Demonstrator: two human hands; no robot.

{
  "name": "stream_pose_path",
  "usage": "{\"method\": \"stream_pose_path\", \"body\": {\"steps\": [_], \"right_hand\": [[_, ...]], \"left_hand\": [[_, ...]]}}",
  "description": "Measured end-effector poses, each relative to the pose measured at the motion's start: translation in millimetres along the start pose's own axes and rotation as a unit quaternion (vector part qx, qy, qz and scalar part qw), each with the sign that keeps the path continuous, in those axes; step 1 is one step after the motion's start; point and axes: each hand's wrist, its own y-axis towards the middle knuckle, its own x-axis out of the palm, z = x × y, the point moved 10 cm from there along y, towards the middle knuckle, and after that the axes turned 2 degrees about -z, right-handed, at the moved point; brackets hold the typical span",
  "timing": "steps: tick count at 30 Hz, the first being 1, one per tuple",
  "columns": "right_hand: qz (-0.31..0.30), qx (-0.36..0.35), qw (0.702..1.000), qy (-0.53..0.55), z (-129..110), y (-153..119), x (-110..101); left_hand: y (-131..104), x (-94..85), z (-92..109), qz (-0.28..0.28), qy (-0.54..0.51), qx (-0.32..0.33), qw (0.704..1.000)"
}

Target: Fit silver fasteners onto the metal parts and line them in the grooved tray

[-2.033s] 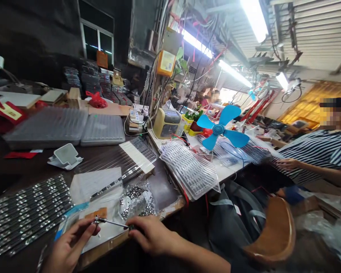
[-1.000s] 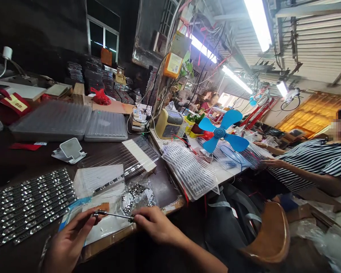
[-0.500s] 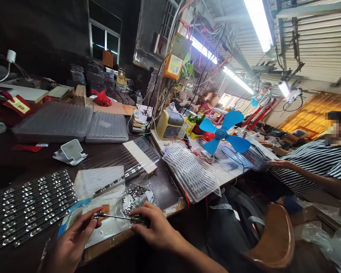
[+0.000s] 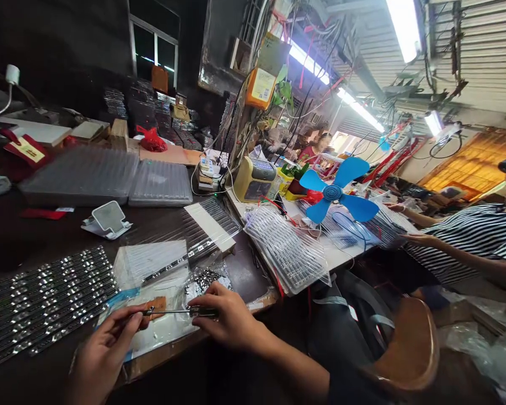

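Note:
My right hand [image 4: 231, 326] is closed around the dark handle of a screwdriver [image 4: 171, 311], whose thin metal shaft lies nearly level and points left. At its tip, my left hand [image 4: 109, 343] pinches a small metal part [image 4: 148, 311]; its exact kind is hidden by the fingers. Both hands hover over a white sheet [image 4: 164, 332] near the table's front edge. Just behind the shaft lies a brown piece [image 4: 158, 304]. Beyond it sits a clear bag of small metal parts [image 4: 206, 279]. A dark strip with shiny pieces [image 4: 175, 263] lies across a clear ribbed tray [image 4: 152, 256].
Rows of dark strips [image 4: 46, 298] cover the left. Clear ribbed trays [image 4: 160, 183] stand behind a white stand [image 4: 108, 219]. To the right are more clear trays [image 4: 289, 250], a blue fan [image 4: 332, 193], a brown seat [image 4: 409, 343] and a person in a striped top [image 4: 468, 236].
The camera view has shifted slightly. Both hands stay together at the screwdriver, and my right hand has turned a little, showing more of the handle.

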Motion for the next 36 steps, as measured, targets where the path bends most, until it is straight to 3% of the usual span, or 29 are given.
{"method": "stream_pose_path", "body": {"steps": [3, 5, 8, 10, 13, 17, 20, 23, 28, 30, 33, 36], "right_hand": [[-0.005, -0.02, 1.0, 0.015, -3.4, -1.9, -0.2], [0.008, -0.024, 0.999, 0.026, -3.6, -4.2, -11.4], [0.065, -0.015, 0.998, 0.006, 11.6, -2.6, -50.0], [0.118, 0.014, 0.993, -0.018, 36.7, -4.6, -78.8], [0.188, 0.074, 0.979, -0.037, 83.0, -26.6, -101.7], [0.202, 0.153, 0.964, -0.085, 131.8, -64.5, -89.7], [0.209, 0.177, 0.955, -0.117, 145.6, -77.0, -80.3], [0.216, 0.193, 0.948, -0.13, 149.1, -81.1, -74.3], [0.22, 0.196, 0.945, -0.142, 148.8, -75.9, -69.4], [0.238, 0.179, 0.945, -0.136, 138.4, -71.8, -73.7], [0.275, 0.116, 0.95, -0.089, 100.8, -64.2, -80.4], [0.226, 0.056, 0.972, -0.009, 53.1, -46.7, -64.9]], "left_hand": [[-18.5, 3.0, 25.8, 0.021, 0.022, 0.036, 0.999], [-25.1, 17.2, 57.7, 0.02, 0.029, 0.072, 0.997], [-9.6, 51.4, 103.8, -0.028, 0.027, 0.119, 0.992], [2.2, 61.3, 114.6, -0.037, 0.02, 0.109, 0.993], [-9.9, 49.3, 106.3, -0.015, 0.018, 0.109, 0.994], [-26.5, 10.3, 50.4, 0.03, -0.006, 0.086, 0.996], [-11.2, 3.1, 19.2, 0.025, 0.008, 0.062, 0.998], [-4.2, 8.4, 17.0, 0.01, 0.016, 0.061, 0.998], [-10.7, 11.6, 30.4, 0.007, 0.041, 0.07, 0.997], [-13.4, 14.2, 35.8, 0.001, 0.065, 0.082, 0.995], [-18.6, 27.6, 41.9, -0.035, 0.109, 0.102, 0.988], [-28.1, 45.5, 52.4, -0.068, 0.146, 0.146, 0.976]]}}
